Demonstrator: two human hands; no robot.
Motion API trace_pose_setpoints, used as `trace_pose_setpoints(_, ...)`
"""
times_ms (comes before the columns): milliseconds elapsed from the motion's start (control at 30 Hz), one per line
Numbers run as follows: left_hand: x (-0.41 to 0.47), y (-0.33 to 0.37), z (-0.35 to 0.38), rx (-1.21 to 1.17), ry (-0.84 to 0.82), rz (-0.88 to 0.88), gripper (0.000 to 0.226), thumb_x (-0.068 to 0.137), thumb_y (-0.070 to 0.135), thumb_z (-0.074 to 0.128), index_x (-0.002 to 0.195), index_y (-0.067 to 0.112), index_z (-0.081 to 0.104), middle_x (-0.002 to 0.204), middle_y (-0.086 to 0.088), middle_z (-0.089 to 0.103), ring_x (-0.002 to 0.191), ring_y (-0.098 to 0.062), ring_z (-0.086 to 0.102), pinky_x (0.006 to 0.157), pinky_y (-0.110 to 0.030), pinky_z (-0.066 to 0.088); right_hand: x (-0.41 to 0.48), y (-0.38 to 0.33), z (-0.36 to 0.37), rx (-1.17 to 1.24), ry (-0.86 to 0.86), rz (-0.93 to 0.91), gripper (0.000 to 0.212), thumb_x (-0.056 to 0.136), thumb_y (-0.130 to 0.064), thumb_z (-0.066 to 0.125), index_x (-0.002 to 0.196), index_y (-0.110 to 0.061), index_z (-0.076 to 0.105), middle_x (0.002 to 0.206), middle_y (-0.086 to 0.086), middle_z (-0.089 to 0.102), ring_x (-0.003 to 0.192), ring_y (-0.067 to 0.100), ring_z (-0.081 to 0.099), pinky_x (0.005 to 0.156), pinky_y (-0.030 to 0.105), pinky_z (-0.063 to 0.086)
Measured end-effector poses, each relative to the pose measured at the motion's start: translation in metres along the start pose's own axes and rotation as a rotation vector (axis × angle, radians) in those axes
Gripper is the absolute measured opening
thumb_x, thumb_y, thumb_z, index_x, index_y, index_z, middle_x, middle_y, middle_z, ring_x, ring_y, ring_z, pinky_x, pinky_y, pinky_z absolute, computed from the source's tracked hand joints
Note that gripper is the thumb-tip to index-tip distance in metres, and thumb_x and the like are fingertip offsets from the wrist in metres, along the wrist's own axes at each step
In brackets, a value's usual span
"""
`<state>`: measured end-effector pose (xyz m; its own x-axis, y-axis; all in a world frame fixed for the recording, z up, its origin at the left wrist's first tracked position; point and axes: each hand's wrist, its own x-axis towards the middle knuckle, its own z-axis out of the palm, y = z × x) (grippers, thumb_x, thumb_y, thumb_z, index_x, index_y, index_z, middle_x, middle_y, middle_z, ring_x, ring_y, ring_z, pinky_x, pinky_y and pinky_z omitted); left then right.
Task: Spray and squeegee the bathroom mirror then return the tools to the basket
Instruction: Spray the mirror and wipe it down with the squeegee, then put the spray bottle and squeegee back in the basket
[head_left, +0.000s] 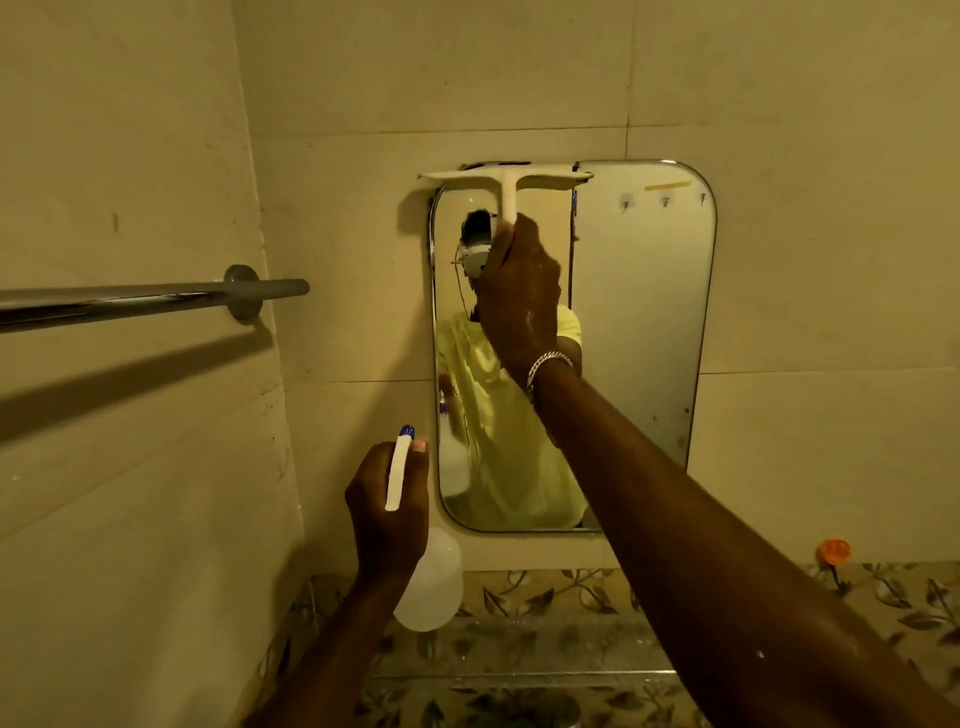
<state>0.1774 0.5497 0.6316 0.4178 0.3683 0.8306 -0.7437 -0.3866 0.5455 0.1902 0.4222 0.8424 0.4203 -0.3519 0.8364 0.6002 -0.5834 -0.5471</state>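
Note:
A rounded wall mirror (644, 322) hangs on the tiled wall ahead. My right hand (522, 296) grips the handle of a white squeegee (506, 182), whose blade lies flat across the mirror's top left edge. Below and to the left of the mirror, my left hand (387, 514) holds a translucent white spray bottle (431, 582) by its neck, its blue nozzle pointing up toward the wall. The basket is out of view.
A chrome towel bar (150, 299) juts from the left wall at mirror height. A clear glass shelf (519, 660) runs under the mirror over leaf-patterned tiles. An orange hook (832, 552) sits on the wall at the lower right.

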Motion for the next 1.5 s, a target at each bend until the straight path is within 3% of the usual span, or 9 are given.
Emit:
trace_pose_setpoints(167,0.003,-0.004,0.005,0.061,-0.018,0.047,0.029,0.1,0.028,0.058,0.09,0.004,0.071,0.074,-0.008,0.07,0.066,0.0,0.063,0.065,-0.005,0.048,-0.065,0.027,0.016,0.041,-0.047,0.006,0.034,0.111,-0.026,0.037,0.132,-0.004,0.052,0.096,0.014,0.069,0.082,0.026,0.07,0.069,0.046,0.063)
trace_pose_setpoints(533,-0.005,-0.013,-0.008,0.033,-0.032,0.033,0.053,0.099,0.05,0.052,0.092,0.002,0.072,0.078,-0.005,0.07,0.079,-0.004,0.068,0.068,-0.004,0.049,-0.284,0.164,-0.014,-0.113,-0.313,0.246,0.053,0.101,-0.051,0.031,0.128,-0.017,0.061,0.091,-0.008,0.066,0.072,0.004,0.065,0.057,0.014,0.054)
trace_pose_setpoints(667,-0.014,-0.014,-0.01,0.03,-0.043,0.027,0.067,0.1,0.064,0.046,0.089,0.003,0.072,0.074,-0.003,0.069,0.074,-0.01,0.067,0.065,-0.006,0.048,-0.348,0.207,-0.036,-0.226,-0.366,0.399,0.031,0.102,-0.022,0.059,0.131,-0.014,0.066,0.108,0.005,0.075,0.096,0.02,0.074,0.077,0.019,0.052)
trace_pose_setpoints(733,-0.021,-0.016,-0.009,0.03,-0.048,0.032,0.066,0.1,0.063,0.046,0.089,0.004,0.071,0.075,-0.003,0.069,0.076,-0.009,0.068,0.065,-0.005,0.048,-0.365,0.219,-0.047,-0.281,-0.349,0.497,0.025,0.098,-0.009,0.066,0.122,-0.005,0.073,0.101,0.015,0.078,0.091,0.032,0.076,0.076,0.028,0.052)
trace_pose_setpoints(833,-0.031,-0.018,-0.002,0.028,-0.055,0.017,0.061,0.1,0.061,0.047,0.09,0.006,0.071,0.075,-0.001,0.069,0.077,-0.009,0.068,0.064,-0.006,0.049,-0.371,0.218,-0.065,-0.316,-0.297,0.447,0.009,0.091,0.003,0.072,0.095,-0.003,0.078,0.076,0.012,0.077,0.068,0.03,0.076,0.061,0.021,0.049)
trace_pose_setpoints(967,-0.048,-0.014,0.016,-0.019,-0.088,-0.028,0.044,0.1,0.055,0.054,0.089,0.014,0.067,0.074,0.004,0.066,0.073,-0.009,0.067,0.057,-0.012,0.05,-0.351,0.204,-0.096,-0.115,-0.228,0.528,0.025,0.105,-0.025,0.048,0.109,-0.018,0.072,0.09,0.001,0.075,0.085,0.015,0.072,0.07,0.019,0.049)
trace_pose_setpoints(1067,-0.063,-0.006,0.037,-0.083,-0.122,-0.069,0.041,0.099,0.055,0.055,0.091,0.017,0.068,0.076,0.011,0.066,0.074,-0.006,0.068,0.06,-0.007,0.047,-0.333,0.199,-0.117,-0.045,-0.217,0.503,0.033,0.1,-0.046,0.037,0.106,-0.029,0.065,0.086,-0.009,0.07,0.079,0.003,0.068,0.066,0.019,0.054)
trace_pose_setpoints(1233,-0.092,0.012,0.078,-0.112,-0.196,-0.103,0.019,0.1,0.039,0.058,0.092,0.025,0.066,0.075,0.021,0.063,0.076,0.003,0.068,0.06,-0.005,0.049,-0.319,0.209,-0.148,-0.062,-0.138,0.475,0.026,0.103,-0.045,0.039,0.116,-0.038,0.06,0.084,-0.016,0.067,0.078,0.0,0.068,0.06,0.011,0.053)
trace_pose_setpoints(1500,-0.147,0.047,0.147,-0.179,-0.329,-0.109,0.042,0.101,0.05,0.052,0.09,0.012,0.068,0.077,0.003,0.066,0.075,-0.001,0.066,0.059,-0.01,0.049,-0.3,0.239,-0.214,-0.157,0.002,0.425,0.037,0.105,-0.048,0.036,0.116,-0.024,0.062,0.066,-0.011,0.051,0.056,0.006,0.054,0.045,0.014,0.038)
